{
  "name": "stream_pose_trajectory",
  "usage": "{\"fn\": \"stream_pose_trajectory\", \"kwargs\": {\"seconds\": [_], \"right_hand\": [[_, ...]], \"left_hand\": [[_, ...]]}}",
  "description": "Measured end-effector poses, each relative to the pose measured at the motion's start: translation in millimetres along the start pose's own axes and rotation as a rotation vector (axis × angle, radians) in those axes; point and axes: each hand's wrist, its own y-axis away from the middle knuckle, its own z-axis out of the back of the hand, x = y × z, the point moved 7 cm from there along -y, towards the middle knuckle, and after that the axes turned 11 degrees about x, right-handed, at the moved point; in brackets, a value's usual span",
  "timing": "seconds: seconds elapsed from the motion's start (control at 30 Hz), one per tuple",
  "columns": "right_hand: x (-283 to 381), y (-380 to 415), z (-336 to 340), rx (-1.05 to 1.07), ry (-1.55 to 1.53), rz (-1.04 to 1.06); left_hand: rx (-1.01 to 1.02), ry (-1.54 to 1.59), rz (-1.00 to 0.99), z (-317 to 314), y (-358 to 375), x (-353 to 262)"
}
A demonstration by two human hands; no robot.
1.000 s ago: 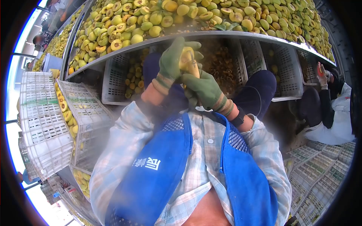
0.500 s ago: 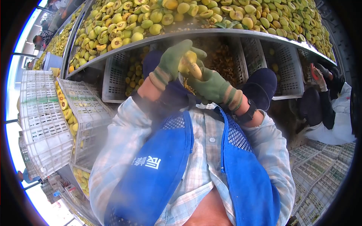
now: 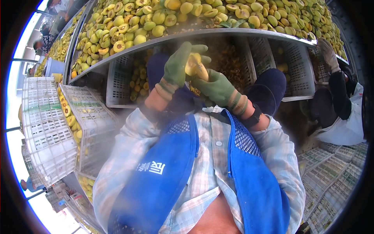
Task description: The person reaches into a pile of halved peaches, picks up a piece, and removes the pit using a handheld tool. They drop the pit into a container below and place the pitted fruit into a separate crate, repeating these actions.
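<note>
My left hand [image 3: 178,68], in a green glove, holds a yellow-green halved stone fruit [image 3: 192,63] that looks like an apricot or plum. Its thumb and fingers curve round the fruit's far side. My right hand [image 3: 216,84], gloved alike, is closed on a tan, rounded tool handle [image 3: 202,72] pressed close against the fruit. The tool's working end is hidden by the fruit and gloves. Both hands are in front of my chest, above a white crate of dark pits and scraps [image 3: 230,66].
A metal-edged table [image 3: 175,39] heaped with halved fruit [image 3: 128,29] lies ahead. Below it stand white crates, one with fruit [image 3: 138,80]. Stacked crates [image 3: 48,128] rise at left. A co-worker's gloved hand [image 3: 328,56] is at the table's right edge.
My hands stay together, with the fruit turned slightly and the left fingers a little more spread. At right, the co-worker's arm has moved up to the table edge.
</note>
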Motion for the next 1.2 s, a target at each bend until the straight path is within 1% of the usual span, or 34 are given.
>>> {"fn": "stream_pose_trajectory", "kwargs": {"seconds": [0.03, 0.1, 0.13, 0.2, 0.27, 0.3, 0.33, 0.4, 0.43, 0.53, 0.6, 0.63, 0.7, 0.73, 0.83, 0.87, 0.9, 0.97, 1.03, 1.07, 1.17, 1.2], "right_hand": [[1.6, 1.5, -0.8, 0.006, -0.012, -0.023], [6.3, 3.2, -2.1, 0.018, -0.038, -0.063], [6.3, 2.5, -4.8, 0.020, 0.020, -0.082], [7.3, 0.5, -7.3, 0.014, 0.137, -0.117], [3.5, -0.7, -5.3, 0.087, 0.145, -0.146], [2.5, -1.7, -4.3, 0.125, 0.152, -0.160], [4.3, -1.0, -3.0, 0.111, 0.204, -0.167], [9.4, 2.7, -1.4, 0.083, 0.309, -0.186], [10.0, 3.4, -2.1, 0.106, 0.280, -0.170], [6.4, 4.2, -3.1, 0.165, 0.171, -0.123], [-3.0, 0.9, -1.7, 0.192, 0.074, -0.097], [-7.0, 1.5, -0.3, 0.200, 0.017, -0.131], [-8.9, 4.6, -3.2, 0.218, -0.101, -0.198], [-10.4, 3.8, -4.1, 0.240, -0.139, -0.182], [-17.8, -4.9, -3.3, 0.317, -0.253, -0.130], [-17.5, -5.4, -4.9, 0.357, -0.337, -0.146], [-16.6, -4.5, -7.9, 0.397, -0.423, -0.167], [-11.4, -5.3, -16.8, 0.547, -0.657, -0.140], [-13.7, -10.3, -21.9, 0.706, -0.916, -0.108], [-6.3, -9.3, -26.2, 0.752, -1.041, -0.069], [9.2, -12.8, -32.2, 0.805, -1.247, 0.056], [13.5, -14.5, -32.1, 0.791, -1.251, 0.095]], "left_hand": [[-0.006, 0.045, 0.060, 1.4, 2.0, 3.3], [-0.037, 0.024, 0.018, 1.7, 2.5, -2.9], [-0.050, 0.012, 0.002, 2.0, 3.8, -4.7], [-0.028, -0.225, -0.012, 7.1, 1.3, -4.8], [0.015, -0.210, 0.041, 10.2, 1.0, -0.7], [0.046, -0.078, 0.098, 10.2, 0.6, 2.4], [0.076, 0.055, 0.157, 10.1, 0.9, 6.3], [0.128, 0.104, 0.286, 14.2, -0.7, 16.6], [0.155, 0.129, 0.349, 14.6, -1.9, 21.7], [0.146, 0.170, 0.367, 14.3, -6.4, 25.5], [0.104, 0.174, 0.297, 11.8, -7.0, 24.3], [0.081, 0.178, 0.264, 11.7, -6.7, 24.9], [0.118, 0.127, 0.179, 15.9, -7.9, 31.0], [0.140, 0.098, 0.133, 17.8, -10.5, 32.5], [0.099, -0.190, 0.004, 11.5, -12.0, 20.5], [0.014, 0.005, 0.062, 18.7, -12.7, 30.5], [-0.039, 0.036, -0.059, 17.6, -14.9, 27.9], [-0.073, 0.061, 0.015, 21.9, -13.7, 28.1], [-0.135, 0.061, -0.068, 23.3, -16.3, 25.1], [-0.170, 0.065, -0.107, 25.2, -18.1, 24.1], [-0.363, 0.083, -0.380, 39.1, -21.4, 7.8], [-0.407, 0.133, -0.397, 43.3, -20.9, 0.0]]}}
